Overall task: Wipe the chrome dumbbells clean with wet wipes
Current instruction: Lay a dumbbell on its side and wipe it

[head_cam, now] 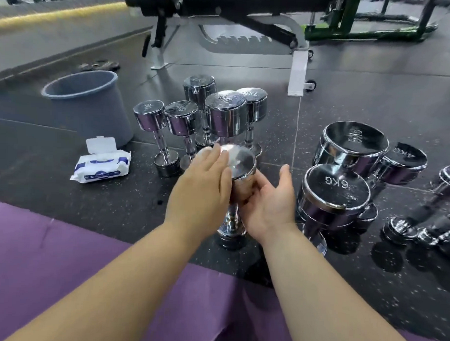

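A chrome dumbbell [242,162] stands upright on the black rubber floor in front of me. My left hand [201,187] lies with straight fingers over the left side and top of its upper head; a pale patch at my fingertips may be a wipe or glare. My right hand [271,200] cups the head from the right, fingers curled against its side, thumb lifted away. Several more chrome dumbbells [226,114] stand upright just behind. A white and blue wet wipe pack [101,166] lies at the left with its lid flipped up.
A grey bin [91,102] stands behind the wipe pack. Larger dumbbells, one marked 6KG [335,189], and smaller ones [421,223] lie at the right. A weight bench [224,14] stands at the back. A purple mat [63,254] lies under my arms.
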Action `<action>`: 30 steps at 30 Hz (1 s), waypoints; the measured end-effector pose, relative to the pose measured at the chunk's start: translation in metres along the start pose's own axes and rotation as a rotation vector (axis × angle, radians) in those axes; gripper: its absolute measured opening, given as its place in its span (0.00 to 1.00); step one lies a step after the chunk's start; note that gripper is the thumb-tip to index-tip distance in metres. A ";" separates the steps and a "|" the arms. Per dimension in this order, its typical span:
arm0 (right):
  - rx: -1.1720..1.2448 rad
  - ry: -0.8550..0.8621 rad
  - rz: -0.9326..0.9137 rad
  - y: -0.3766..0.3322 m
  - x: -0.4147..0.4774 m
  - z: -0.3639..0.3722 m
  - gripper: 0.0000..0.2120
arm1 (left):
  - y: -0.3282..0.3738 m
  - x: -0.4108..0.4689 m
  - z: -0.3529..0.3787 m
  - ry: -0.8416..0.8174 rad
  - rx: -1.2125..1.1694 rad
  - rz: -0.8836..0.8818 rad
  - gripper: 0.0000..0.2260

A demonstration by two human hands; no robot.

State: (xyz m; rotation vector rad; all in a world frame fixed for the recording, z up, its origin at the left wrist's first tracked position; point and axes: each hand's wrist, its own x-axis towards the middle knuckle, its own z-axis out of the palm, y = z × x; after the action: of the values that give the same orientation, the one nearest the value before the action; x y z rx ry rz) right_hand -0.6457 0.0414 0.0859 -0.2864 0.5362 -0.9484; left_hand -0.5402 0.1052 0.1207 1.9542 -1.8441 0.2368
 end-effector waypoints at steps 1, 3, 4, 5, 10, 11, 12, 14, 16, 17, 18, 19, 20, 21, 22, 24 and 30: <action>-0.003 0.009 0.005 -0.001 0.002 -0.001 0.37 | 0.002 -0.013 0.005 0.081 -0.010 0.053 0.19; -0.024 0.012 0.017 -0.003 0.002 -0.002 0.37 | 0.007 -0.020 0.023 0.110 -0.007 0.249 0.16; -0.045 0.012 0.014 -0.004 0.002 -0.002 0.37 | 0.013 -0.017 0.027 0.089 0.001 0.328 0.16; -0.066 0.011 0.007 -0.005 0.000 -0.002 0.37 | 0.018 -0.011 0.030 0.065 0.015 0.355 0.16; -0.059 0.009 -0.006 -0.003 0.000 -0.004 0.36 | 0.017 0.027 0.014 0.007 0.086 0.035 0.20; -0.062 0.005 -0.005 -0.002 0.002 -0.005 0.37 | 0.011 0.027 0.009 -0.007 0.003 -0.040 0.19; -0.073 0.004 -0.007 -0.002 0.004 -0.005 0.38 | 0.005 0.022 0.006 -0.008 -0.048 -0.104 0.20; -0.095 0.007 -0.017 -0.002 0.006 -0.004 0.38 | -0.002 -0.001 0.008 0.051 -0.089 -0.130 0.23; -0.071 0.011 -0.017 -0.002 0.008 -0.004 0.37 | -0.001 -0.017 0.016 0.110 -0.074 0.023 0.22; -0.061 0.016 -0.015 -0.001 0.009 -0.004 0.35 | 0.000 -0.019 0.021 0.125 -0.038 0.090 0.21; -0.059 0.014 -0.013 -0.001 0.008 -0.003 0.34 | 0.002 -0.014 0.025 0.140 0.010 0.133 0.20; -0.067 0.023 -0.016 -0.002 0.008 -0.004 0.33 | 0.008 -0.005 0.024 0.129 0.056 0.143 0.20; -0.078 0.022 -0.020 -0.002 0.007 -0.004 0.34 | 0.017 0.005 0.020 0.072 0.100 0.128 0.20; -0.089 0.031 -0.030 -0.002 0.008 -0.005 0.35 | 0.025 0.017 0.012 -0.002 0.154 0.114 0.20; -0.090 0.038 -0.037 -0.002 0.007 -0.005 0.36 | 0.032 0.029 0.005 -0.077 0.196 0.091 0.20; -0.090 0.069 -0.059 -0.001 0.008 -0.007 0.37 | 0.033 0.053 -0.003 -0.193 0.112 -0.069 0.19; -0.215 0.092 -0.071 -0.002 0.012 -0.008 0.38 | 0.010 0.011 0.002 0.183 -0.563 -0.591 0.14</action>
State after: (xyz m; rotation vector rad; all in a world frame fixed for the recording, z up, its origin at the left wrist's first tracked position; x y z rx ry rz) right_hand -0.6458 0.0304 0.0766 -0.4585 0.7183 -0.9771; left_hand -0.5495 0.0940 0.1260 1.8782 -1.0020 -0.2556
